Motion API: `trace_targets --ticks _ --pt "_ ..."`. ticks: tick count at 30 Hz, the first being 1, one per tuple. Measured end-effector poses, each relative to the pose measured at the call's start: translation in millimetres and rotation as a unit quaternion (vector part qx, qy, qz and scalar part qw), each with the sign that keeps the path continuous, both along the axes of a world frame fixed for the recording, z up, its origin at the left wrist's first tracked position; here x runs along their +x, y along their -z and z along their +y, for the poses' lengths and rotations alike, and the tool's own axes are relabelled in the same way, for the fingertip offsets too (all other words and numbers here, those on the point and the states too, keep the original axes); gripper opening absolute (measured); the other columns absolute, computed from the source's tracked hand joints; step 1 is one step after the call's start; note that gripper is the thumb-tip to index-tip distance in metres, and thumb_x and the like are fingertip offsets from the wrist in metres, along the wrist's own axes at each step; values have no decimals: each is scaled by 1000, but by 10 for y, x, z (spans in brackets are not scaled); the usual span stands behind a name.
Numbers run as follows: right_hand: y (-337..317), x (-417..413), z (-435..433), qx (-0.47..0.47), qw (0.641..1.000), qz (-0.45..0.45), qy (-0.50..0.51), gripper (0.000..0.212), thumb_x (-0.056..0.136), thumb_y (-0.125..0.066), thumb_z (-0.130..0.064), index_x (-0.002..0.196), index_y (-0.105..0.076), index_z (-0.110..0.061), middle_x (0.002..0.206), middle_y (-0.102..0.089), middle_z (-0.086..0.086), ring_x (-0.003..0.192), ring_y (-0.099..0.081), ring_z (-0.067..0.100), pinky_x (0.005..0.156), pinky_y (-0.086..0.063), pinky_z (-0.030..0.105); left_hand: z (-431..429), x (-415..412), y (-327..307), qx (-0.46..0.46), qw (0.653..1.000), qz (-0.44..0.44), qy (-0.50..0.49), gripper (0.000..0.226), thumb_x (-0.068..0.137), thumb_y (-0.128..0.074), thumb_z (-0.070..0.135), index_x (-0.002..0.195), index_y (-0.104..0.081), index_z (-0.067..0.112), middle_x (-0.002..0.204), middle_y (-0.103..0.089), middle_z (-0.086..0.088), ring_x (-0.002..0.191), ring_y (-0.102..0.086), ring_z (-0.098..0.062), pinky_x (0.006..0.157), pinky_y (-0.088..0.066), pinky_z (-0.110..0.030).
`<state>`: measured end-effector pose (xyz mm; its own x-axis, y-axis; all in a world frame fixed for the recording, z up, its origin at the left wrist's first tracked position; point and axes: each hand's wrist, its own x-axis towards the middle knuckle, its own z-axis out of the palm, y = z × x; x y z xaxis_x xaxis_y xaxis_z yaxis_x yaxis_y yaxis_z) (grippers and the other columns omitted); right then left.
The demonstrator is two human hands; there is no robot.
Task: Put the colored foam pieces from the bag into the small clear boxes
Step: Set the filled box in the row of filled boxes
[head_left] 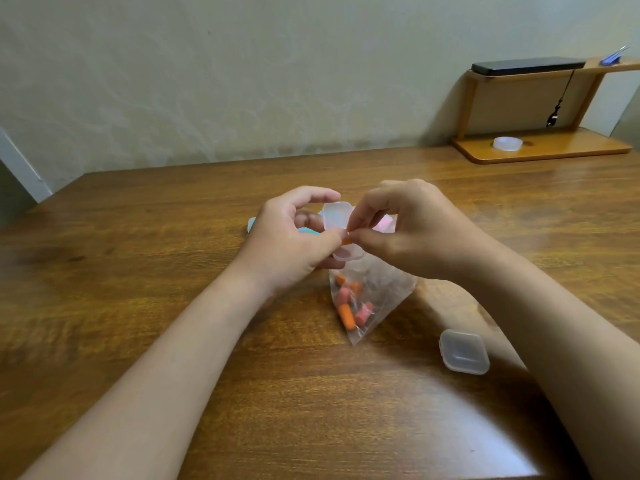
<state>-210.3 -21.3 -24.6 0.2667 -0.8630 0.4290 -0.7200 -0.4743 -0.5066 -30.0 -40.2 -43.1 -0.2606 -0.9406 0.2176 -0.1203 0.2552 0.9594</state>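
Observation:
My left hand (294, 244) holds a small clear box (337, 218) with its hinged lid open, lifted above the wooden table (138, 271). My right hand (408, 230) pinches an orange foam piece (347, 241) right at the box's opening. Just below both hands lies a clear plastic bag (388, 289) with several orange and pink foam pieces (349, 303) inside. A second small clear box (464, 351), closed, sits on the table to the lower right of the bag.
Teal and pink items (251, 225) lie partly hidden behind my hands. At the back right stands a wooden shelf (540, 148) holding a white tape roll (507, 143) and a dark flat device (526, 65) on top.

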Motion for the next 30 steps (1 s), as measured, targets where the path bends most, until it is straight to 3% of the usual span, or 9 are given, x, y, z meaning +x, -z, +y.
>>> trace_targets --ticks 3,6,10,13,17,22,24,27,30 --pt "-94 -48 9 11 999 -28 33 17 84 -64 -9 87 -76 -21 85 -68 -10 85 -63 6 81 -55 32 7 -1 -26 -5 1000 -14 -12 41 86 -69 -11 119 -65 12 78 -62 -7 65 -74 -21 60 -63 -35" --pt "-178 -155 -5 30 994 -55 89 30 82 -54 0 80 -71 -24 83 -66 -3 79 -62 14 71 -56 37 3 8 -39 13 1000 -22 -17 41 86 -64 -12 119 -64 13 85 -57 -14 63 -71 -30 52 -61 -35" --pt "-206 -283 -14 90 988 12 123 30 76 -60 9 81 -59 -21 86 -58 1 77 -54 18 64 -51 32 -2 1 -20 48 998 -29 -8 38 88 -64 -9 116 -64 16 91 -53 -15 69 -71 -29 51 -61 -35" --pt "-214 -298 1 121 985 49 116 20 75 -73 0 75 -60 -15 78 -60 4 71 -56 23 63 -54 41 -13 1 0 63 997 -36 -6 38 88 -66 -6 114 -64 20 89 -52 -11 79 -75 -34 58 -63 -42" --pt "-215 -254 34 137 985 55 94 20 73 -80 -6 72 -61 -11 75 -63 6 68 -58 23 62 -54 39 -20 10 12 68 996 -60 -3 39 88 -67 -4 116 -65 23 86 -51 -7 69 -69 -20 60 -63 -39" --pt "-168 -280 8 137 988 57 53 19 80 -76 -21 65 -66 -12 67 -65 6 64 -61 25 60 -55 42 -22 1 25 73 996 -58 -3 37 89 -67 -4 117 -64 21 81 -50 -4 65 -68 -14 57 -61 -34" --pt "-141 -291 -10 159 986 44 35 32 88 -69 -31 68 -72 -6 68 -68 14 57 -60 24 54 -53 38 -22 -1 25 73 996 -53 -3 37 89 -66 -4 117 -64 20 80 -51 -5 67 -70 -15 57 -61 -35" --pt "-110 -277 -20 176 983 38 16 37 94 -63 -27 70 -71 1 62 -63 16 51 -49 17 49 -42 33 -21 2 16 76 996 -55 -1 37 89 -66 -3 117 -63 20 85 -53 -7 69 -72 -19 58 -62 -36" --pt "-114 -240 7 176 983 44 -27 30 91 -68 -29 73 -73 -6 64 -64 13 52 -48 13 49 -41 32 -24 1 15 82 996 -47 2 37 90 -65 -4 118 -62 20 87 -53 -9 71 -72 -23 58 -62 -37"
